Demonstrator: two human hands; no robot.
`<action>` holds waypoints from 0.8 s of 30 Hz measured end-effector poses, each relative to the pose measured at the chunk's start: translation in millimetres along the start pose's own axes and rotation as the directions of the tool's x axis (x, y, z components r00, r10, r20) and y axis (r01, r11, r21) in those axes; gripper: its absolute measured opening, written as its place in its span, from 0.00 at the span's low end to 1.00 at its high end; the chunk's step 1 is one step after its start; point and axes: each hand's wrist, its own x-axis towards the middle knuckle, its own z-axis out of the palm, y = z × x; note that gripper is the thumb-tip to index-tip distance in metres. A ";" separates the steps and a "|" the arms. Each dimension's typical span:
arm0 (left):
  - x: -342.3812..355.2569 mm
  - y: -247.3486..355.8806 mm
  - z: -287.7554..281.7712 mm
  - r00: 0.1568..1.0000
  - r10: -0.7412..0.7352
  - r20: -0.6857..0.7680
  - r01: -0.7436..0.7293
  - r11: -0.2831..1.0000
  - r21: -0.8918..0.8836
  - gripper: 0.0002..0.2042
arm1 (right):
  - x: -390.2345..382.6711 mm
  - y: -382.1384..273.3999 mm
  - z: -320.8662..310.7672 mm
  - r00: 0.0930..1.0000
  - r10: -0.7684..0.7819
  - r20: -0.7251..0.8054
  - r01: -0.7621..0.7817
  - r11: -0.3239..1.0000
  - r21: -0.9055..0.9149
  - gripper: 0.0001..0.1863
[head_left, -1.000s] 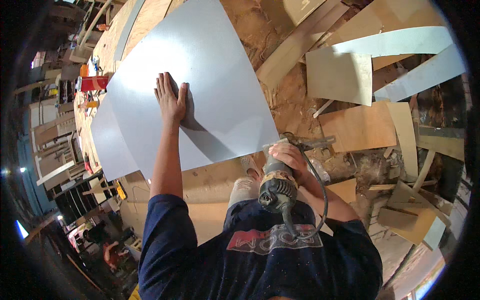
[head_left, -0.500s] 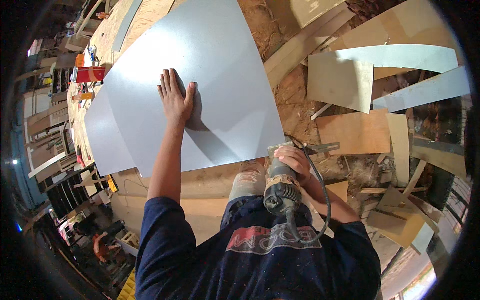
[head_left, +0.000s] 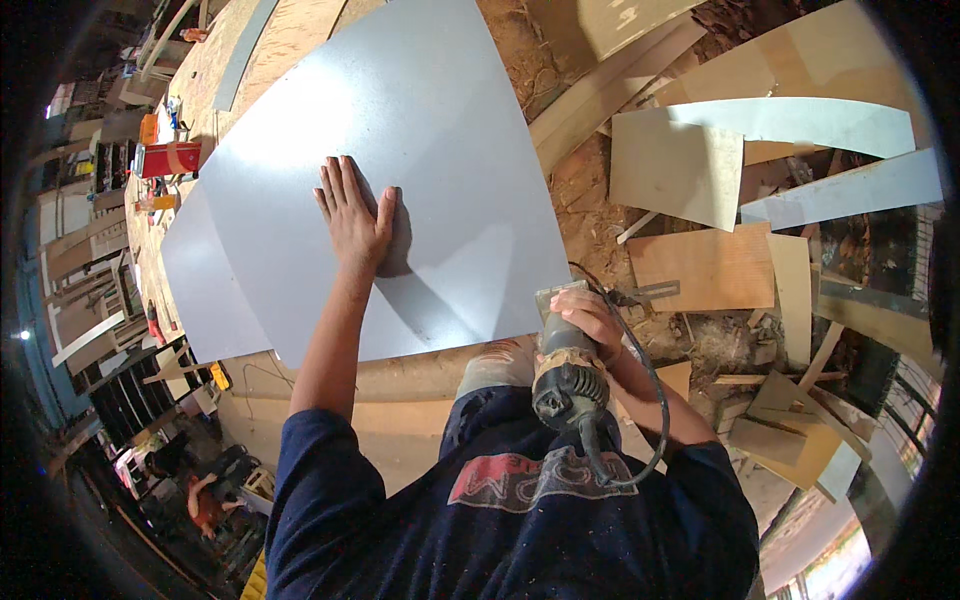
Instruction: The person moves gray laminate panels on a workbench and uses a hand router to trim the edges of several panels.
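Observation:
A large grey laminate sheet [head_left: 460, 200] lies across the work surface, its near edge facing me. My left hand [head_left: 355, 220] rests flat on it, fingers spread. At the sheet's near right corner, my right hand [head_left: 590, 318] is closed around the front of a handheld power tool, which looks like a trim router [head_left: 570, 380]. Its square metal base plate [head_left: 556, 296] meets the corner, and the dark motor end points back toward my body. From that end a black cord [head_left: 665, 420] loops round the right wrist. The tool's cutting end is hidden.
Offcuts and boards, among them an orange-brown panel [head_left: 700, 270] and a cream panel [head_left: 675, 170], litter the ground at right. On the far left of the bench stands a red box [head_left: 168, 160]. Another person [head_left: 205, 505] is at the lower left.
The view has shifted slightly, so the sheet and left hand appear a little lower. The left hand stays flat on the sheet; the right hand keeps its grip on the tool by the corner.

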 end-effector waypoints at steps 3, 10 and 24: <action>-0.1 0.9 -1.8 1.000 0.003 0.011 -0.003 1.000 0.006 0.47 | 13.5 12.1 -0.5 1.000 -0.009 -0.003 0.009 1.000 0.000 0.27; 1.0 0.6 -0.1 0.999 0.045 0.018 -0.045 0.999 0.022 0.50 | 61.6 36.6 5.6 0.993 -0.011 -0.122 0.011 1.000 -0.001 0.25; 0.7 -3.8 0.5 0.994 0.102 0.049 -0.105 0.994 0.043 0.49 | 131.4 79.0 13.0 0.977 -0.017 -0.211 -0.003 0.996 -0.095 0.36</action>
